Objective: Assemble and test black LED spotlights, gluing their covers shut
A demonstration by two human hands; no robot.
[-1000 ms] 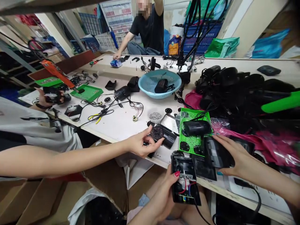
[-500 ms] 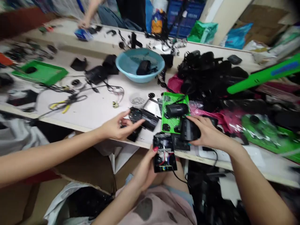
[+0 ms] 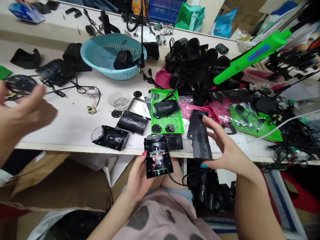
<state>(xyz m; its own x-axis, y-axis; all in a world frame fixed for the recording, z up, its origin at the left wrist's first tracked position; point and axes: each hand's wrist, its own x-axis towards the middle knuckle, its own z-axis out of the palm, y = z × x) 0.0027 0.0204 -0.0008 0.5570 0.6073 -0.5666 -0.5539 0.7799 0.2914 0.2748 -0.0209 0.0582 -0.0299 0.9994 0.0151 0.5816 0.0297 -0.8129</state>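
My left hand (image 3: 139,175) grips an opened black plastic device housing (image 3: 156,146) by its left side, just off the table's front edge. Inside it, a motor-like part and red and blue wires are exposed, and a black cable trails from its lower right corner. In my right hand (image 3: 226,148), a curved black housing cover (image 3: 199,138) is pinched between thumb and fingers, upright and apart from the opened housing. Between the hands lies a green perforated tray (image 3: 180,129) holding a black cylindrical device (image 3: 166,108) and round slotted discs.
At left, another person's hand (image 3: 27,111) holds a black slotted disc (image 3: 21,85). Two black housing parts lie near a dish of small screws (image 3: 120,102). Behind stands a blue basin (image 3: 110,71). A green lamp-like bar (image 3: 252,56) juts over piled black casings (image 3: 192,56).
The view has shifted right. My right hand has drawn the cover away from the green tray and turned it. The other person's hand has moved left with a disc, leaving a black housing part behind.
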